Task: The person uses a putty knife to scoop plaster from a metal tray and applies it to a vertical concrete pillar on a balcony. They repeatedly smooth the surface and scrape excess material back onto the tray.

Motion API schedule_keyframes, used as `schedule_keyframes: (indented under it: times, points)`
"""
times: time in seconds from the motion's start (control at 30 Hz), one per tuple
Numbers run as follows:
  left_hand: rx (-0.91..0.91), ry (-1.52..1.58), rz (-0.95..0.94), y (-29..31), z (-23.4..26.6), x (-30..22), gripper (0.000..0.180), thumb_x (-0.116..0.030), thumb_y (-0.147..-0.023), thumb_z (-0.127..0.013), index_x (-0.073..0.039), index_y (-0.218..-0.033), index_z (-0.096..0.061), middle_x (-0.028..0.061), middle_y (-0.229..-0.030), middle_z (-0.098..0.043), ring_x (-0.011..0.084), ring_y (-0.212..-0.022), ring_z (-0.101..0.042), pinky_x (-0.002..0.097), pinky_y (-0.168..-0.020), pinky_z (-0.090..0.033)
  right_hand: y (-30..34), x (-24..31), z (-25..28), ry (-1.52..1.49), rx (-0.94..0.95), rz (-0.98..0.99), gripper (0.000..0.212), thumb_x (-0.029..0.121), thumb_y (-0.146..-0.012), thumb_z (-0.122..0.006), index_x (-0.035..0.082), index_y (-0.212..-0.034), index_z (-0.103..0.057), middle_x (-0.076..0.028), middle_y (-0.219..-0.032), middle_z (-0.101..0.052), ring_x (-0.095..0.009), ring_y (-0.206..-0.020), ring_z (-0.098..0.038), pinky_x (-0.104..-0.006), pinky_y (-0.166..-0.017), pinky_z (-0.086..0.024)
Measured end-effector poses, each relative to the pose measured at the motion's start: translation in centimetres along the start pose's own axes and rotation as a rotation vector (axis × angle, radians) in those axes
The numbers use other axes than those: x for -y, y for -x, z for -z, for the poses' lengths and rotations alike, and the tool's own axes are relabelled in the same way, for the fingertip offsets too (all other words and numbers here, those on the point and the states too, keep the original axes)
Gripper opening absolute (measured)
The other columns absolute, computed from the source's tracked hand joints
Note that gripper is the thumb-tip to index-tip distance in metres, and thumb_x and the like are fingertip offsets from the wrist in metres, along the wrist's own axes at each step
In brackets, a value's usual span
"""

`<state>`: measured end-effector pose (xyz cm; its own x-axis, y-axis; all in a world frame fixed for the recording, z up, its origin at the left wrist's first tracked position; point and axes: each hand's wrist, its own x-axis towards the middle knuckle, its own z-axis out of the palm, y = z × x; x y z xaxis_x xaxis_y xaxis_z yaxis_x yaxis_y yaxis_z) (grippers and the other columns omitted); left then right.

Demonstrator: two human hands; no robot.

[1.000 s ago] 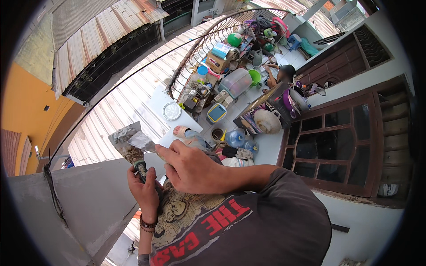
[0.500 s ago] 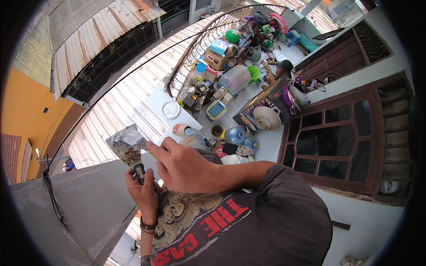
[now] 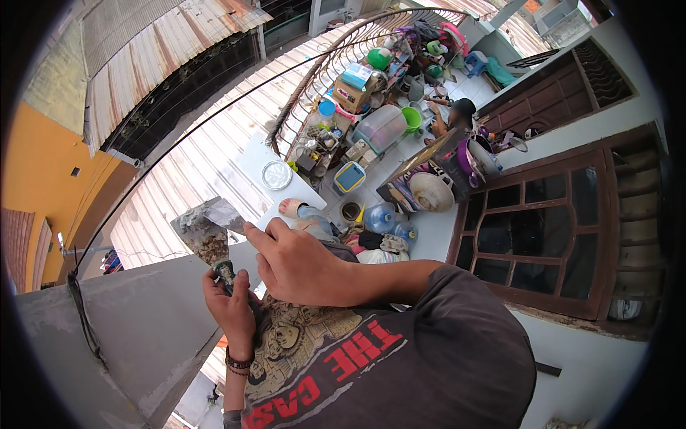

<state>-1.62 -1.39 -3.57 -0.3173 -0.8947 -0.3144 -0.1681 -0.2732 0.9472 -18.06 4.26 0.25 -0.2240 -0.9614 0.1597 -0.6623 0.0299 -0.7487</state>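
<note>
My left hand (image 3: 233, 309) is wrapped round the dark handle of a putty knife (image 3: 212, 249), its wide blade tilted up and away from me. Grey paste (image 3: 194, 219) covers the upper part of that blade, and brownish crust coats the part near the handle. My right hand (image 3: 307, 266) is closed, index finger stretched forward, around a smaller metal scraper (image 3: 226, 214). Only the scraper's blade shows; its handle is hidden in my fist. This blade lies against the paste on the wide putty knife.
A white ledge (image 3: 286, 168) ahead bears a round clear lid (image 3: 276, 175). Beyond it, a curved railing (image 3: 300, 93) encloses a cluttered balcony with boxes, tubs and water jugs (image 3: 380, 218). Another person (image 3: 457, 114) sits there. A grey wall (image 3: 143, 307) stands at left, a brown window (image 3: 536, 229) at right.
My right hand has shifted slightly right, and more of the small scraper's blade shows over the paste. The left hand's hold stays the same.
</note>
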Motion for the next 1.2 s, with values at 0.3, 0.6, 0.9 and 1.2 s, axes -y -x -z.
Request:
schedule_keyframes:
  times: [0.3,0.6,0.9,1.2]
  points:
    - [-0.011,0.017,-0.021,-0.1,-0.3,0.7,0.030,-0.009,-0.093,-0.065,0.001,-0.112,-0.044,0.0033,-0.073,-0.057,0.0071,-0.047,-0.050,0.0224,-0.041,-0.039,0.0,-0.6,1.0,-0.022,-0.011,-0.010,0.046,0.005,-0.083,-0.059,-0.012,-0.125,-0.054,-0.024,-0.087,-0.056,-0.036,-0.068,-0.061,-0.0431,-0.060,-0.052]
    - [-0.029,0.027,0.011,0.1,-0.5,0.0,0.034,-0.010,-0.092,-0.067,0.002,-0.113,-0.043,0.0052,-0.081,-0.058,0.0080,-0.048,-0.051,0.0238,-0.041,-0.042,-0.5,0.0,2.0,-0.023,0.014,0.009,0.043,0.004,-0.084,-0.062,-0.009,-0.124,-0.056,-0.022,-0.089,-0.058,-0.036,-0.068,-0.061,-0.0412,-0.060,-0.051]
    - [-0.090,0.063,-0.010,0.2,0.0,0.5,0.035,-0.009,-0.090,-0.068,0.004,-0.113,-0.046,0.0073,-0.081,-0.064,0.0071,-0.052,-0.052,0.0241,-0.044,-0.042,-0.3,1.3,2.0,-0.037,0.091,0.076,0.043,0.003,-0.083,-0.063,-0.007,-0.125,-0.058,-0.020,-0.087,-0.058,-0.035,-0.071,-0.061,-0.0411,-0.063,-0.050]
    - [-0.114,-0.026,-0.040,0.2,0.1,0.9,0.037,-0.009,-0.088,-0.069,0.006,-0.114,-0.048,0.0111,-0.086,-0.067,0.0109,-0.066,-0.060,0.0268,-0.057,-0.048,-0.8,1.9,2.3,-0.012,0.158,0.080,0.044,0.004,-0.085,-0.062,-0.007,-0.126,-0.057,-0.019,-0.087,-0.059,-0.034,-0.070,-0.060,-0.0396,-0.062,-0.049]
